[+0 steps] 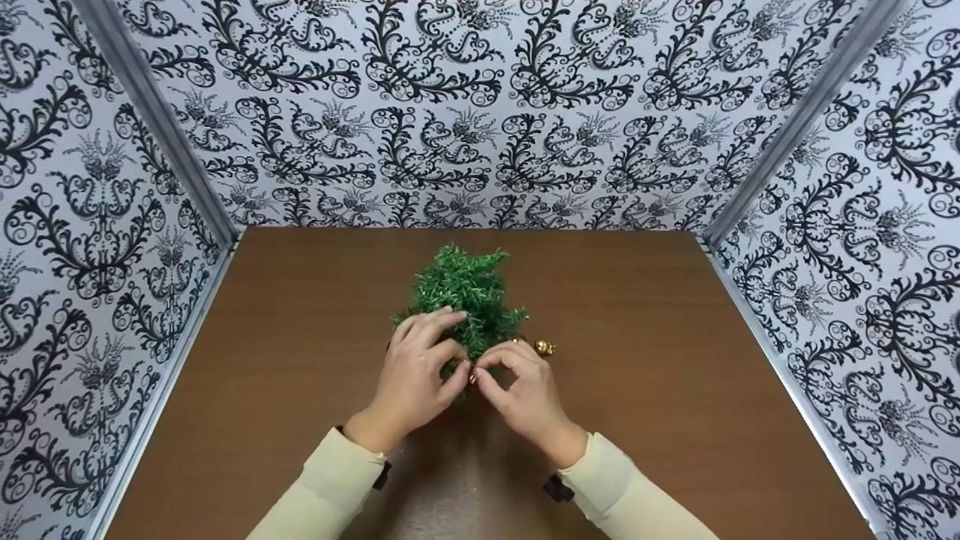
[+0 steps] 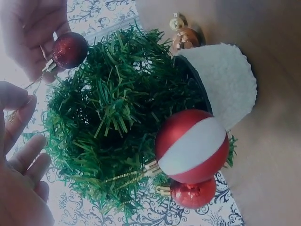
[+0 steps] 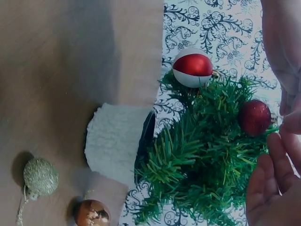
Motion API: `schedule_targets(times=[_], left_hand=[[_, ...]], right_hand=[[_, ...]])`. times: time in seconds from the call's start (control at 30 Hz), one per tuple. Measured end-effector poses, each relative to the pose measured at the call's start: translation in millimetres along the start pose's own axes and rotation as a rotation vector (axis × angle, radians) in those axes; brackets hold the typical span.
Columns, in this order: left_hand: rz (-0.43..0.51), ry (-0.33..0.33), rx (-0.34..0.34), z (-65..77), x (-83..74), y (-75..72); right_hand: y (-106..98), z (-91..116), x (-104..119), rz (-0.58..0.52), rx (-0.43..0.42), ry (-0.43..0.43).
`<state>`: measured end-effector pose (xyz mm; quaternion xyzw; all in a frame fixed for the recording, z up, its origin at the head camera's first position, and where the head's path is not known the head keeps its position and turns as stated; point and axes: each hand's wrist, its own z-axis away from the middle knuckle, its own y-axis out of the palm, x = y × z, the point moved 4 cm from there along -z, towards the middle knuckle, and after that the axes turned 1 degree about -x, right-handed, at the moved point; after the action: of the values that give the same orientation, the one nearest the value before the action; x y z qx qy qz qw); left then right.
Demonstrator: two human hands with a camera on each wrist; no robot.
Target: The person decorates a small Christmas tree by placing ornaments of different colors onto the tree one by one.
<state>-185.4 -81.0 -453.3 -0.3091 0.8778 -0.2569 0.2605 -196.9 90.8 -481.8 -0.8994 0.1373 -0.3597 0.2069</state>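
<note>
A small green artificial Christmas tree [image 1: 461,285] stands before me in a white fleecy pot [image 2: 223,77]. Between my hands, in front of its branches, hangs a dark red glittery bauble [image 2: 70,50]. Thumb and forefinger of my left hand [image 1: 424,371] pinch the thin gold string of this bauble, the other fingers spread towards the tree. My right hand [image 1: 525,386] pinches at the bauble's cap with thumb and forefinger, close against the left fingertips. On the tree's left side hang a red-and-white bauble [image 2: 193,146] and a shiny red bauble [image 2: 195,194].
Right of the pot, a gold glittery bauble [image 3: 41,176] and a copper-coloured shiny bauble [image 3: 92,214] lie on the brown table [image 1: 300,300]. Patterned walls [image 1: 465,112] enclose the table at the back and both sides.
</note>
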Motion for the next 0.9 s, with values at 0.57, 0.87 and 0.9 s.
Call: schedule_targets(times=[0.57, 0.87, 0.9], left_hand=[[-0.060, 0.023, 0.045, 6.2, -1.1, -6.8], [-0.109, -0.036, -0.042, 1.8, 7.8, -4.9], [-0.108, -0.049, -0.045, 1.5, 8.8, -3.8]], right_hand=[[-0.4, 0.3, 7.1, 0.043, -0.018, -0.069], [4.4, -9.0, 1.7, 0.217, -0.036, -0.088], [5.0, -10.2, 0.9, 0.228, -0.039, -0.081]])
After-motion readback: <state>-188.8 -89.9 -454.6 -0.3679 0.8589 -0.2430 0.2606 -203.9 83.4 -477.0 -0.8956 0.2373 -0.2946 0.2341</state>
